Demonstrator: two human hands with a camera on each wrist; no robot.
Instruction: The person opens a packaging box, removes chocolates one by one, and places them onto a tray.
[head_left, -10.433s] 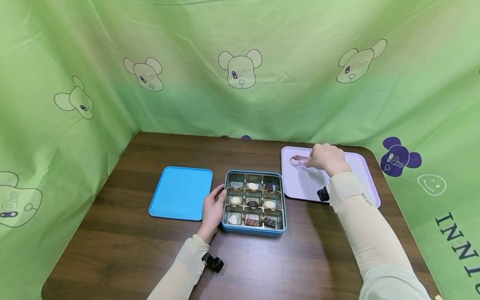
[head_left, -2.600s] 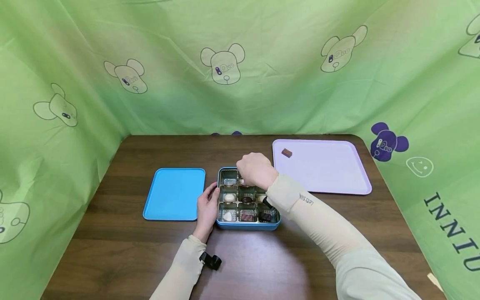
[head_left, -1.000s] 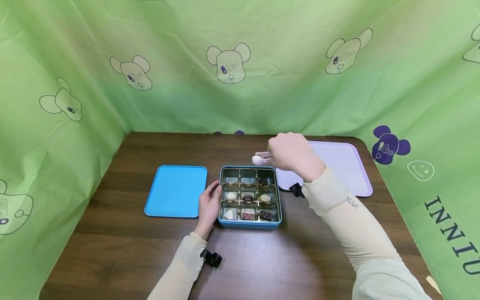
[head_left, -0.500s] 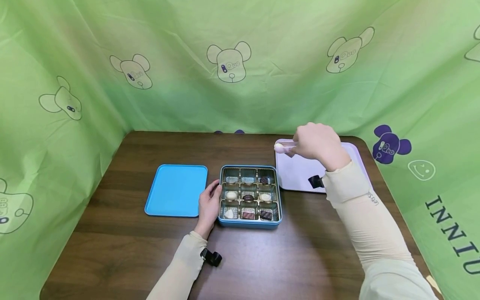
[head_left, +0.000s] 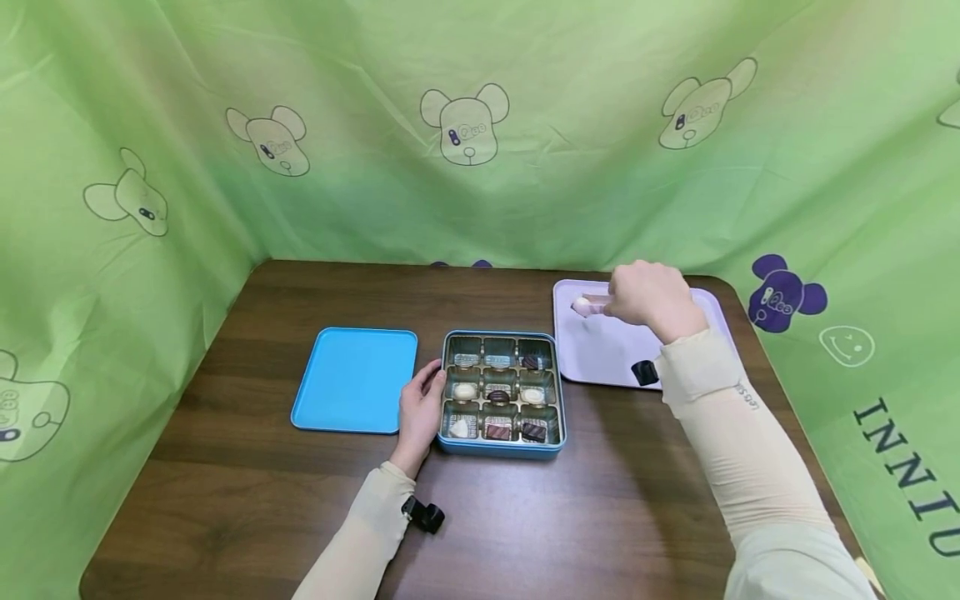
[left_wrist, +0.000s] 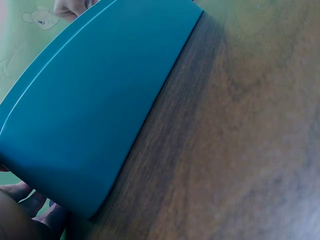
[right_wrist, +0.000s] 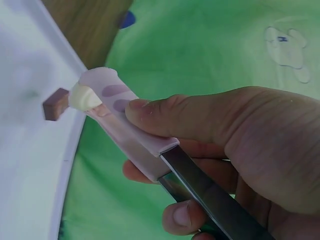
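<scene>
Right hand holds tongs with a white chocolate over the lilac tray.

The right hand point(head_left: 651, 298) has its fingers point(right_wrist: 165, 115) clenched round a pair of pink-tipped tongs point(right_wrist: 125, 130), whose tips pinch a white chocolate point(right_wrist: 84, 96) just above the far left corner of the lilac tray point(head_left: 600, 358), at about 2 o'clock on the worktop point(head_left: 525, 517). A small brown chocolate point(right_wrist: 55, 104) lies on the tray just beside the tong tips. The left hand point(head_left: 422, 408) rests with relaxed, released fingers against the 9 o'clock side of the blue tin point(head_left: 501, 450), near the middle of the worktop, whose nine compartments hold white and dark chocolates. The blue lid point(head_left: 356, 379) lies flat just left of that hand.
</scene>
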